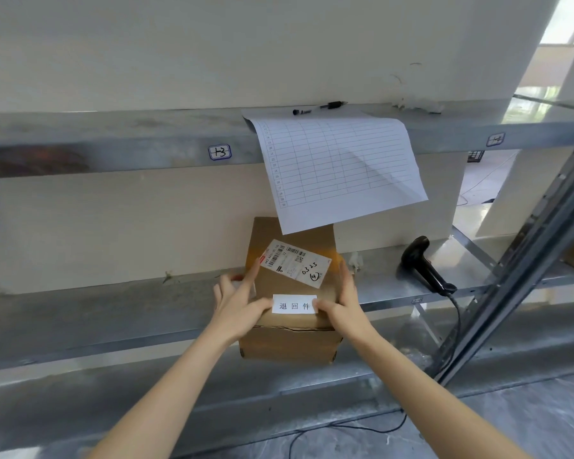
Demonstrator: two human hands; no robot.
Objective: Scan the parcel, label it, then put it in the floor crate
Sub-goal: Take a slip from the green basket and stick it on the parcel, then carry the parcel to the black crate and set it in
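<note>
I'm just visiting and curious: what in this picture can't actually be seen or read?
Head view only:
- Floor crate: not in view.
- Shipping label print: too small to read.
- Parcel rear: hidden behind the hanging sheet.
- Sheet entries: too small.
- Left hand and right hand fingertips cover the white label's ends.

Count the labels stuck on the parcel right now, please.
2. The printed shipping label sits on the cardboard parcel top toward the wall; the small white label lies near the front edge, pressed by the left hand and right hand. Hidden faces may carry more.
</note>
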